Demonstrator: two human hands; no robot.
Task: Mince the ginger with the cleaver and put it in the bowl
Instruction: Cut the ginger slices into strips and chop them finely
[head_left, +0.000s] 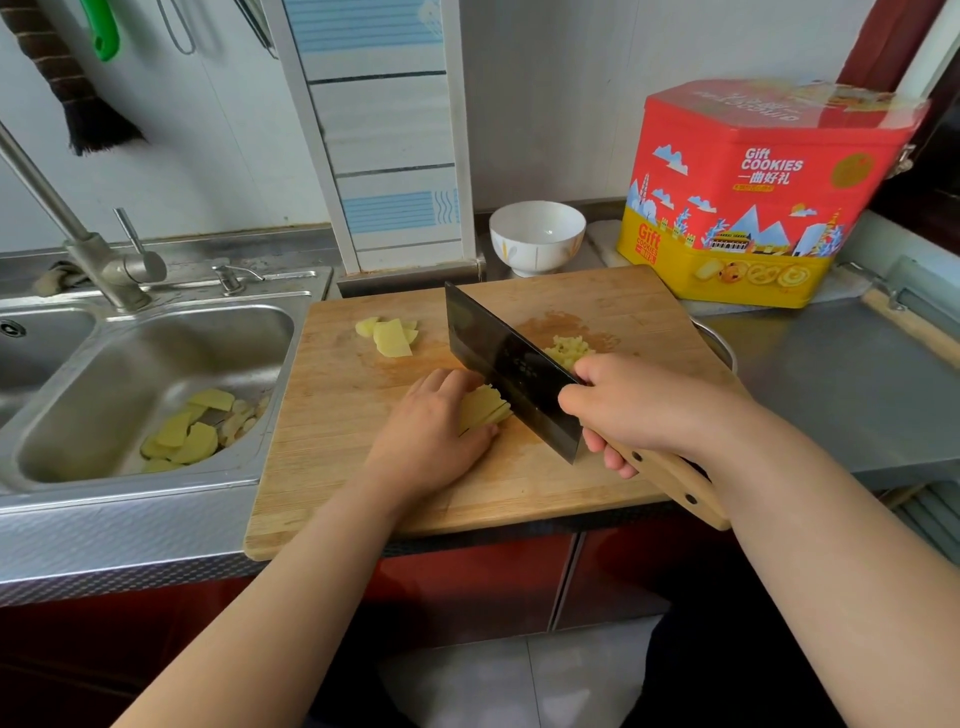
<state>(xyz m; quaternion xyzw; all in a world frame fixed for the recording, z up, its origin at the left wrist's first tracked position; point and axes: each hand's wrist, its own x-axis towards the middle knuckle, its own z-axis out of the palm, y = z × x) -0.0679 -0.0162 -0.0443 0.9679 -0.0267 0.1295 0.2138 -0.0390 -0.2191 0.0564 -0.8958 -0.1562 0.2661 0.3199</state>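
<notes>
Nearest the person, the right hand (618, 410) wraps its fingers round the wooden handle of the cleaver (511, 371), high up by the blade, a choked grip that likely gives control for fine cuts; the dark blade stands edge-down on the cutting board (519, 488), angled away toward the far left. Just left of the blade, the left hand (431, 431) lies over a fanned stack of ginger slices (483, 410), fingers curved down onto them to pin them flat and feed them toward the edge; the fingertips sit close to the steel, so the hazard appears to lie there. Behind the blade, on its right, a small heap of minced ginger (569, 351) has been kept apart from the uncut work; farther left on the board wait more uncut slices (389, 335), probably next in turn. Peelings and offcuts lie in the sink (156, 364) beside the board. Beyond the board's far edge stands the white bowl (537, 236), which looks empty and within easy reach for scraping the mince in; a red and yellow cookie tin (753, 192) stands to its right.
</notes>
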